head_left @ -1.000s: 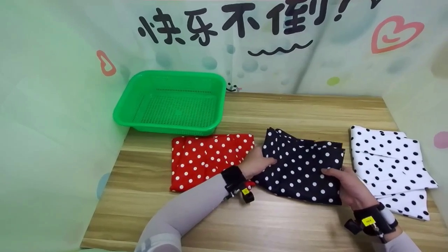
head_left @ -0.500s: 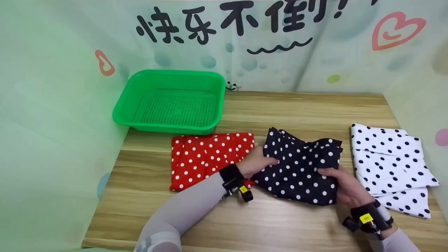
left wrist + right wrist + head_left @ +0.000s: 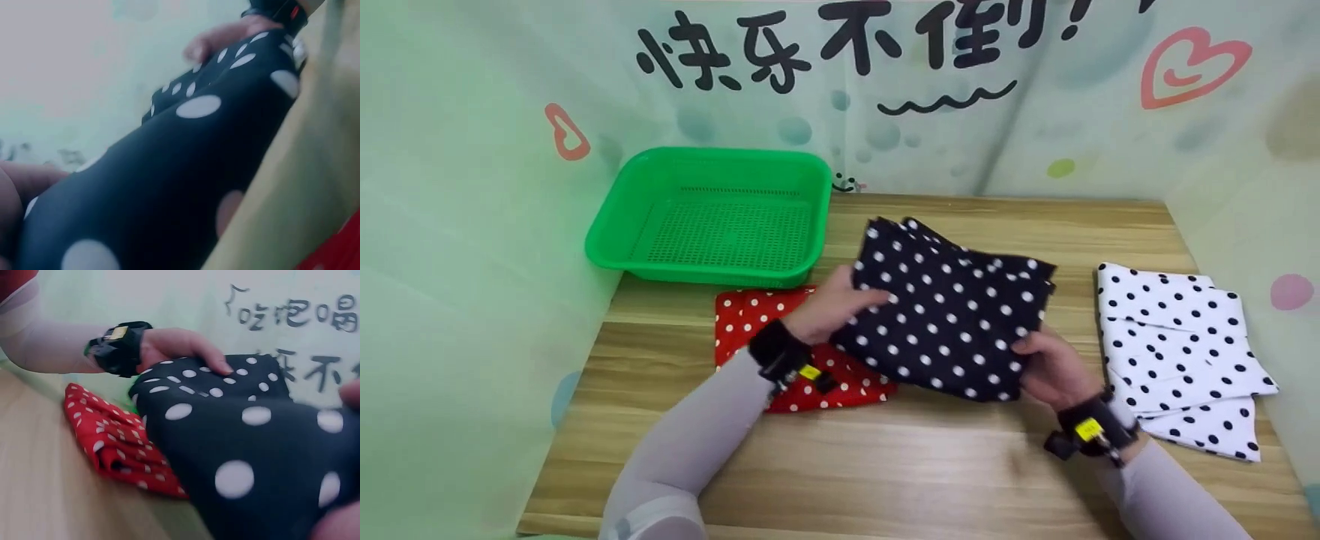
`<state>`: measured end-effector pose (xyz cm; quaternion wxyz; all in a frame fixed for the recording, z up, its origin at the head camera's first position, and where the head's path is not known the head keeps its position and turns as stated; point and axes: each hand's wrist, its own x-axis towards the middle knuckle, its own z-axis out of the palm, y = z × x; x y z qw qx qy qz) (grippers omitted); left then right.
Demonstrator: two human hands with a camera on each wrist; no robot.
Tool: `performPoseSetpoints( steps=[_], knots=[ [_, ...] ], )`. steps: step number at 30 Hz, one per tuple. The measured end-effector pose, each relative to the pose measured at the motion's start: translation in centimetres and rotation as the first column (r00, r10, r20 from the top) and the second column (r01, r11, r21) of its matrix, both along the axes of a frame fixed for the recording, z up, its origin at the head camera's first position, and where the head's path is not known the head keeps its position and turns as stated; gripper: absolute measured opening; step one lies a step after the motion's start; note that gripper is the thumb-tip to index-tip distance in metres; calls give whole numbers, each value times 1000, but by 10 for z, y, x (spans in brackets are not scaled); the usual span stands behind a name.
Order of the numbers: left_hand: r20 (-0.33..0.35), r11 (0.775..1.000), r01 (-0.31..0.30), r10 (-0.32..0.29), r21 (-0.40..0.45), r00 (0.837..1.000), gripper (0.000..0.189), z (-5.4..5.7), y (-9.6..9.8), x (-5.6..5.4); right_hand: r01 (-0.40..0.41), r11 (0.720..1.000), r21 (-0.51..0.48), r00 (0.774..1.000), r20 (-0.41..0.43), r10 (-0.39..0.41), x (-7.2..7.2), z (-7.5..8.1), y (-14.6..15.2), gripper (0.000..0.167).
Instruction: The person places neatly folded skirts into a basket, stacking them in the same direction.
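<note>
A folded black cloth with white polka dots (image 3: pixel 945 315) is held up over the table between my two hands. My left hand (image 3: pixel 836 304) grips its left edge, thumb on top and the other fingers hidden beneath. At the lower right corner my right hand (image 3: pixel 1054 367) pinches it in the same way. In the right wrist view the black cloth (image 3: pixel 236 439) is raised above the tabletop. Partly covered by my left hand and the black cloth lies a folded red cloth with white dots (image 3: pixel 840 390). A folded white cloth with black dots (image 3: pixel 1174 345) lies to the right.
At the back left a green plastic basket (image 3: pixel 709 277) with a perforated bottom stands on the wooden table (image 3: pixel 885 480). The red cloth sits just in front of it. Light fabric walls (image 3: pixel 450 262) with printed writing and hearts enclose the table at the back and sides.
Both hands have lifted the black dotted cloth and carried it to the left and back, partly over the red cloth. The basket, red cloth and white cloth have stayed in place.
</note>
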<state>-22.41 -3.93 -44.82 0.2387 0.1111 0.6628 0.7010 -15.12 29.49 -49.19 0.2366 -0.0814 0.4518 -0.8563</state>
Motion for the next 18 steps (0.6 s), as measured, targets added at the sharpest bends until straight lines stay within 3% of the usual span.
performPoseSetpoints(
  steps=[3,5,11,15,18],
  knots=[
    [-26,997,-80,80,7,996,47,14,-29,-11,-55,993,-107,998,-17,53,-23,4,-26,43],
    [-55,993,-114,112,-24,992,44,23,-49,-21,-45,989,-141,999,23,48,-41,10,-46,35],
    [-181,969,-143,107,-203,978,42,56,-129,-57,-1,977,-213,993,119,27,-96,30,-125,24],
    [-190,924,-217,162,-316,968,40,72,-169,-82,61,979,-195,986,165,-28,-128,50,-175,27],
    [-177,880,-270,216,-391,960,41,76,-200,-96,89,989,-116,973,221,-61,-151,61,-216,31]
  ],
)
